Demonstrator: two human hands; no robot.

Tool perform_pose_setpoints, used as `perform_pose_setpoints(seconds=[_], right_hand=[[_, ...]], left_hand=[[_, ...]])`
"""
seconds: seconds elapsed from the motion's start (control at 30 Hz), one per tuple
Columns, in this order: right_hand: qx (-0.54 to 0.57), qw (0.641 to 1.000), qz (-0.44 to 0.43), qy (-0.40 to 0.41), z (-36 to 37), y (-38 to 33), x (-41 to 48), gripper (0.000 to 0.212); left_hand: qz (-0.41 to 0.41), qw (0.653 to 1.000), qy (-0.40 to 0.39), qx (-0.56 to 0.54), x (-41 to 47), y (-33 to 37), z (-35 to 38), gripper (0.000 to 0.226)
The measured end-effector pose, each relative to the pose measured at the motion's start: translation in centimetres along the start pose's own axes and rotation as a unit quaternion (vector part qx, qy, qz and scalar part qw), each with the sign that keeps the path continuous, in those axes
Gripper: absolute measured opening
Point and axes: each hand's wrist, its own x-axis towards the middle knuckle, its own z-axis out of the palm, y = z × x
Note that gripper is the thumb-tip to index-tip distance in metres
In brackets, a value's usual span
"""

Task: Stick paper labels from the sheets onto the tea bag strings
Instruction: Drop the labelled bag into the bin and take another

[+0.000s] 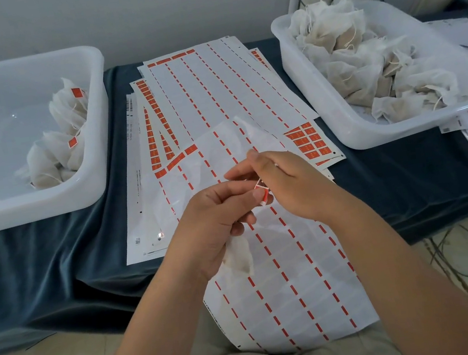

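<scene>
Both hands are clamped on one red label (262, 193). Head view: left hand (217, 220) pinches the label's lower half with thumb and forefinger, and its other fingers curl round the tea bag (239, 256), which hangs below the palm. Right hand (287, 183) seems to pinch the label's top edge from the far side. The label sits between the hands, just right of the left palm, long axis near upright, partly folded. The string is too thin to trace; probably inside the fold. Likely next: press the fold shut, left thumb nearest. Labelled bags lie in left bin (50, 204), unlabelled ones in right bin (371, 135), with label sheets (214, 89) between.
</scene>
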Motion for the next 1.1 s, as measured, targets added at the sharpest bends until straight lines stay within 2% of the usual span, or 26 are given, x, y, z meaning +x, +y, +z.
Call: perform_pose_setpoints(seconds=[0.17,0.27,0.33,0.47,0.6,0.7,0.77,0.9,1.1], right_hand=[[0.167,0.981,0.096,0.008,0.6,0.4,-0.2,0.076],[0.037,0.997,0.062,0.041,1.4,1.3,-1.0,0.065],[-0.01,0.999,0.027,0.043,2.1,1.8,-1.5,0.059],[0.044,0.998,-0.021,0.046,3.2,1.7,-2.0,0.033],[0.075,0.995,-0.01,0.061,3.7,1.2,-2.3,0.037],[0.07,0.994,0.025,0.083,3.9,0.9,-2.2,0.039],[0.063,0.993,0.015,0.101,4.1,0.6,-2.2,0.037],[0.092,0.99,-0.027,0.106,4.3,0.2,-2.4,0.036],[0.142,0.984,0.016,0.105,4.3,0.4,-2.3,0.043]], left_hand=[[0.05,0.994,0.096,-0.021,-0.1,-0.2,0.1,0.01],[0.061,0.989,0.123,-0.058,-0.1,-0.3,0.0,0.01],[0.051,0.988,0.12,-0.081,-0.2,-0.2,0.2,0.012],[0.031,0.987,0.084,-0.134,-0.2,0.1,0.6,0.013],[0.008,0.99,0.051,-0.134,0.1,-0.1,0.4,0.017],[-0.005,0.988,0.068,-0.136,0.0,-0.2,0.3,0.015],[-0.004,0.988,0.093,-0.127,-0.1,-0.3,0.4,0.012],[0.003,0.988,0.09,-0.129,-0.2,-0.2,0.5,0.013],[-0.019,0.989,0.053,-0.14,-0.1,0.1,0.8,0.021]])
